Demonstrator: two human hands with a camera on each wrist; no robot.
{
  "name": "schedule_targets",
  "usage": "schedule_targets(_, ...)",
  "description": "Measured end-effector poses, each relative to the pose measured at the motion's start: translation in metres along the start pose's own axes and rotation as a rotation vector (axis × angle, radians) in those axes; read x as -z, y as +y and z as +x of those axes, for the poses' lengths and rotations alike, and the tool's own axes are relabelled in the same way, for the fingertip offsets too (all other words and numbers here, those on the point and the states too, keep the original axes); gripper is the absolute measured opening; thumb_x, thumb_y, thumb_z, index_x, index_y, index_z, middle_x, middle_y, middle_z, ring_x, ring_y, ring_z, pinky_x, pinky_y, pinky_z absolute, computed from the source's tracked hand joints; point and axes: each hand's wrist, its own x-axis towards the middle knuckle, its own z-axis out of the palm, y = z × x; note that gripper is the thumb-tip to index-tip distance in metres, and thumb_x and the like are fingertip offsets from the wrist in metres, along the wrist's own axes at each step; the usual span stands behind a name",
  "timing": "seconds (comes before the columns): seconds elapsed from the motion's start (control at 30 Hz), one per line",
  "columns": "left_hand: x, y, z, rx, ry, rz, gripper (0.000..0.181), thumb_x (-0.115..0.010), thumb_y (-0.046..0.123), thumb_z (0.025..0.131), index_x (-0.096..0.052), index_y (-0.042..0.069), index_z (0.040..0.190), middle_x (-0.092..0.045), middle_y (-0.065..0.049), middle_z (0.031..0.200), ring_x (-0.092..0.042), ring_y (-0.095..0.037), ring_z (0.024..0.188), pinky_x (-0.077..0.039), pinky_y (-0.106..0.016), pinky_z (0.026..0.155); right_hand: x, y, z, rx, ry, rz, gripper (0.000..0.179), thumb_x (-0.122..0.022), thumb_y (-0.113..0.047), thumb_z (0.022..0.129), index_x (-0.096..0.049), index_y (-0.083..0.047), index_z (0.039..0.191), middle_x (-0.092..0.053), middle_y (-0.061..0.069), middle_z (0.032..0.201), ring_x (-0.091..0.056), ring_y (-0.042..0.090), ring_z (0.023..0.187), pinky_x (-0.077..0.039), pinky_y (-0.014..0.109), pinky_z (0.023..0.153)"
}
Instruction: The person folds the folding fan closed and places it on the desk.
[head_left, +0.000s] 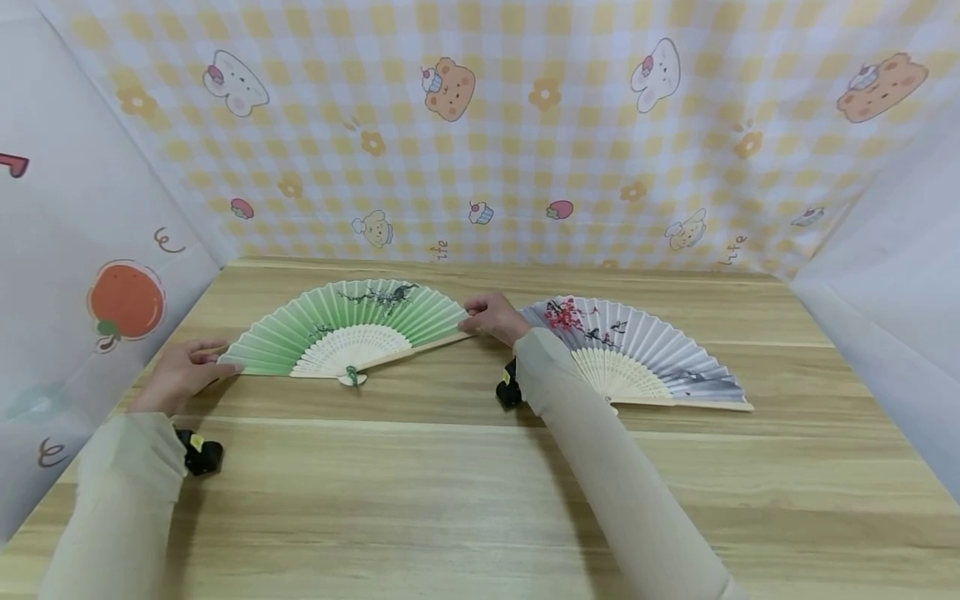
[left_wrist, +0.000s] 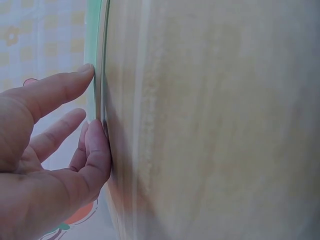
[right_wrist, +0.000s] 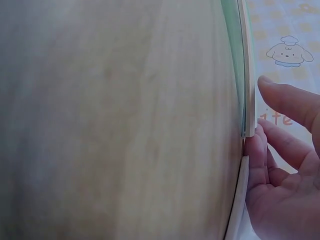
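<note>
An unfolded green folding fan (head_left: 281, 337) lies on the wooden table, with dark branch painting, pale openwork ribs and a green cord at the pivot. At its left corner, my left hand (head_left: 183, 371) pinches the edge loosely between thumb (left_wrist: 82, 75) and fingertips. My right hand (head_left: 495, 318) is at the opposite end, fingertips right at the tip of the outer rib (right_wrist: 250, 100); its thumb (right_wrist: 272, 90) stands slightly off. Just right of that hand lies a grey folding fan (head_left: 660, 354) with red blossoms, spread wide, partly hidden by my right sleeve.
A yellow-checked cloth (head_left: 510, 158) with cartoon animals hangs behind the table (head_left: 420, 500). White cloth sides (head_left: 60, 250) stand left and right. Black wrist devices (head_left: 201, 454) sit under both wrists. My right forearm (head_left: 622, 475) crosses the table's right half.
</note>
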Motion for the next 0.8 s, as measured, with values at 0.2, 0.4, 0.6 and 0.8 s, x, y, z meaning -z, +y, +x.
schedule_targets(0.2, -0.0002, -0.0011, 0.0014, 0.003, -0.007, -0.002, 0.074, -0.061, 0.028, 0.083, -0.022, -0.012, 0.133, -0.036, -0.031, 0.117, -0.039, -0.033, 0.095, -0.041, -0.023, 0.068, -0.0013, -0.0021, -0.0006, -0.021, 0.017, -0.03, 0.05, -0.064, -0.004, 0.08, -0.046, 0.0, 0.126, -0.049, 0.011, 0.114, -0.045, 0.017, 0.096, -0.043, 0.026, 0.081)
schedule_targets(0.4, -0.0004, -0.0011, 0.0017, 0.001, 0.008, 0.009, 0.073, -0.062, 0.027, 0.083, -0.025, -0.012, 0.132, -0.04, -0.024, 0.109, -0.04, -0.028, 0.089, -0.041, -0.014, 0.056, -0.0017, -0.0027, -0.0015, -0.017, 0.01, -0.001, 0.048, -0.064, -0.003, 0.08, -0.047, 0.001, 0.124, -0.049, 0.012, 0.113, -0.042, 0.016, 0.091, -0.042, 0.024, 0.077)
schedule_targets(0.6, -0.0012, 0.0, 0.0012, -0.005, 0.019, 0.011, 0.071, -0.063, 0.024, 0.082, -0.027, -0.013, 0.131, -0.041, -0.019, 0.102, -0.04, -0.024, 0.083, -0.042, -0.016, 0.054, -0.0013, -0.0024, -0.0015, -0.014, 0.009, 0.024, 0.046, -0.063, -0.003, 0.08, -0.048, 0.001, 0.123, -0.048, 0.013, 0.115, -0.044, 0.018, 0.097, -0.043, 0.027, 0.082)
schedule_targets(0.8, -0.0013, -0.0009, 0.0009, -0.008, 0.025, -0.002, 0.071, -0.063, 0.023, 0.081, -0.027, -0.013, 0.131, -0.041, -0.018, 0.101, -0.04, -0.022, 0.082, -0.042, -0.016, 0.054, -0.0021, -0.0038, -0.0027, -0.02, 0.035, 0.003, 0.04, -0.062, -0.008, 0.082, -0.051, -0.001, 0.12, -0.05, 0.011, 0.114, -0.047, 0.021, 0.101, -0.045, 0.03, 0.083)
